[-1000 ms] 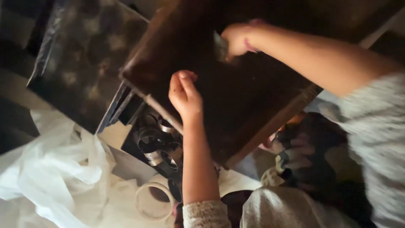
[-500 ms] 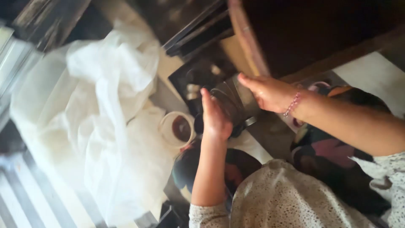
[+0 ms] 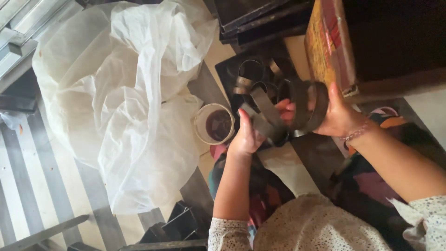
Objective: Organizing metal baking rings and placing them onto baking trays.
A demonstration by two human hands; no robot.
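Note:
My left hand [image 3: 245,135] grips a dark metal ring mould [image 3: 265,118] tilted on edge. My right hand [image 3: 337,116] holds a stack of round metal rings [image 3: 309,104] side-on, close against the left one. Both hands sit just in front of a black tray [image 3: 230,76] that carries several more metal rings [image 3: 251,69]. A bracelet is on my right wrist.
A roll of tape [image 3: 214,123] lies left of my left hand. A large crumpled white plastic sheet [image 3: 121,93] covers the striped floor at left. A brown wooden box [image 3: 371,42] stands at upper right; stacked black trays [image 3: 260,18] sit behind.
The view has swung down from the wooden box to the tray. My hands have come off the box and closed on metal rings, lifting them together.

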